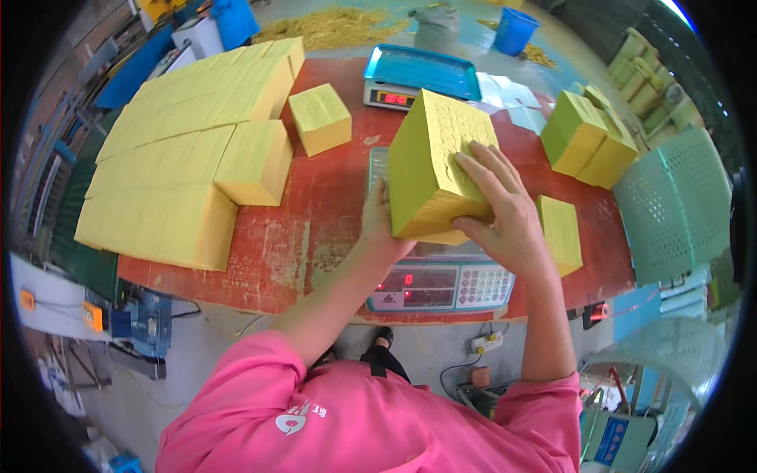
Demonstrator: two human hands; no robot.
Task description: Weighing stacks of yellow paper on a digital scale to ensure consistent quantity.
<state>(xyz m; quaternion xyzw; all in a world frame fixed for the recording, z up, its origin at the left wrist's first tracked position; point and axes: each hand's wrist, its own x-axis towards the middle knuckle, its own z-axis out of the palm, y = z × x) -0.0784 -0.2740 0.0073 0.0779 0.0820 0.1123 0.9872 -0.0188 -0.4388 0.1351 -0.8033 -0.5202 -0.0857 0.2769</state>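
A thick block of yellow paper sheets (426,173) is tilted between my two hands above a digital scale (441,285) with a lit red display and a keypad. My left hand (382,225) supports its left side low down, with most of its fingers hidden behind the block. Spread over the embossed top face and the near right edge, my right hand (505,209) grips it from the other side. The block covers most of the scale's platform. Just right of my right hand stands a smaller yellow paper block (560,232).
Rows of yellow blocks (173,150) fill the red table's left, with one block (320,118) apart. A second scale (422,72) with a blue tray stands at the back. More blocks (587,138) sit right, beside a green perforated crate (678,209). A power strip (486,342) lies below.
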